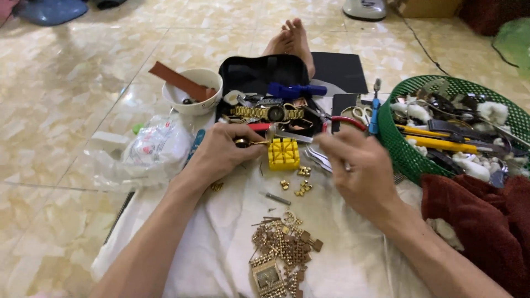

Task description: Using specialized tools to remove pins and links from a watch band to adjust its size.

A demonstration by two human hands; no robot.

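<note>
My left hand (221,154) pinches a small gold watch-band piece (245,143) just left of a yellow plastic band-holder block (284,154). My right hand (361,171) grips a small metal hammer (287,134), whose head hovers over the block. Both hands work above a white cloth (221,248) spread over my lap. Loose gold links (301,185) lie below the block. A pile of gold band parts and a square gold watch (276,259) lies nearer to me. A gold wristwatch (270,112) rests on a black case (259,74) beyond the block.
A green mesh basket (397,149) of tools stands at right, with a dark red cloth (486,221) below it. A white bowl (193,94) with a brown strap and a plastic bag (154,149) sit at left. Red-handled pliers (348,121), scissors and my feet (292,38) lie beyond, on a tiled floor.
</note>
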